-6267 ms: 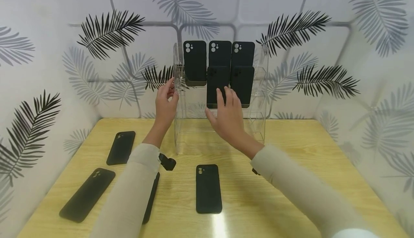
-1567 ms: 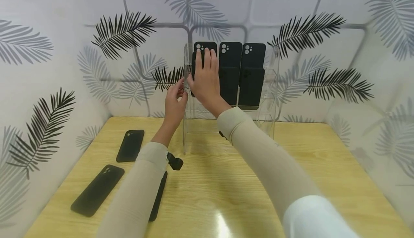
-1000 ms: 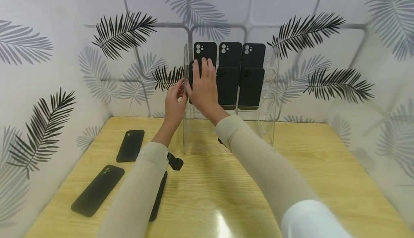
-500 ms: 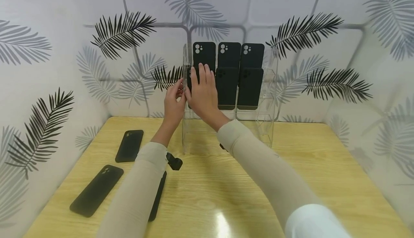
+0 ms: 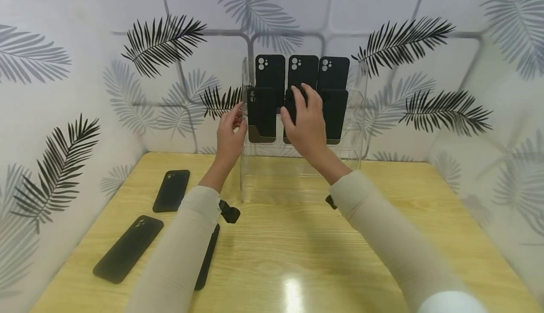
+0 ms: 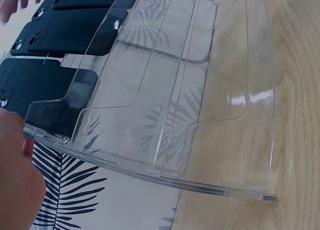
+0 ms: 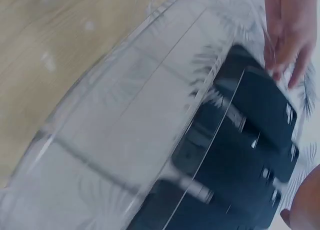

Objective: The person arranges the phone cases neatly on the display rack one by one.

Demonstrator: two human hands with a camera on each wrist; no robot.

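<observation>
A clear stepped display stand (image 5: 243, 176) holds black phone cases in two rows. Three stand in the top row, among them the left one (image 5: 272, 70). In the row below, a left case (image 5: 262, 114) leans beside a middle case, partly hidden by my right hand (image 5: 308, 126), and a right case (image 5: 337, 114). My right hand's fingers are bent loosely at the middle case; whether they touch it I cannot tell. My left hand (image 5: 231, 136) grips the stand's left side edge; the left wrist view shows that hand (image 6: 17, 170) at the side panel.
On the table (image 5: 272, 256), a phone case (image 5: 171, 191) lies at the back left and another (image 5: 128, 249) lies nearer. A third (image 5: 208, 261) is partly covered by my left sleeve. A leaf-patterned wall (image 5: 403, 114) rises behind the stand.
The phone case from the table's front middle now stands in the lower row's left place. My right hand slid it down, let go and moved right. The left hand stayed at the stand.
</observation>
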